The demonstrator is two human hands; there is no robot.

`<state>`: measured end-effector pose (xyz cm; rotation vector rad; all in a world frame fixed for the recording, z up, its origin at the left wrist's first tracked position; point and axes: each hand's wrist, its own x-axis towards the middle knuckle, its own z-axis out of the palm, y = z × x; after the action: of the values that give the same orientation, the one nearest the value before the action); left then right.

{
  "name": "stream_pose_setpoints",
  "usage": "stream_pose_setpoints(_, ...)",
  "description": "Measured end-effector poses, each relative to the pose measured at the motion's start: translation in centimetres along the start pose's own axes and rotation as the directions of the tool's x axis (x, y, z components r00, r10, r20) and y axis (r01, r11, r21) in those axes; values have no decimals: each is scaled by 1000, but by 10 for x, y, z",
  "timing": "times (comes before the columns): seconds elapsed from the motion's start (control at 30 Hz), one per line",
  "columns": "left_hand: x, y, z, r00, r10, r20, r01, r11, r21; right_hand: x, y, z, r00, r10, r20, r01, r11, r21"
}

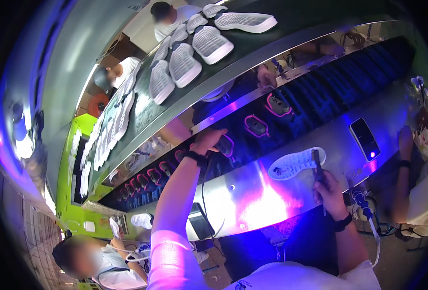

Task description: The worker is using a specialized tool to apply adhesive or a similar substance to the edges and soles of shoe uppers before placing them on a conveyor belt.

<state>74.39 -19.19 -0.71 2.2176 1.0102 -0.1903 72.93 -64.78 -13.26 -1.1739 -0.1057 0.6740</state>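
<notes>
Right hand (pixel 329 188) pinches a brush (pixel 316 163) over a white shoe sole (pixel 291 165), just ahead on a shiny metal table (pixel 334 138). Left hand (pixel 208 141) is at a dark shoe part (pixel 227 146); I can't tell if it pinches. No hand holds the sole, so a hard rub could slide it. Under the left hand runs a dark belt (pixel 320 102); a worker (pixel 119 270) is farther left.

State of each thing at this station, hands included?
Left hand: at pink-rimmed piece, grip unclear
Right hand: closed around dark tool
Dark tool: over white sole, contact unclear
White sole: flat on metal table
Dark device: flat, blue glow
Upper-shelf soles: laid in rows
</notes>
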Motion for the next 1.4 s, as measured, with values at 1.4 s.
stream_pose_setpoints(1.4,-257,-66,77,922,376,-95,-368,773,-517,-60,-22,68,959,-280,37,263,838,-478)
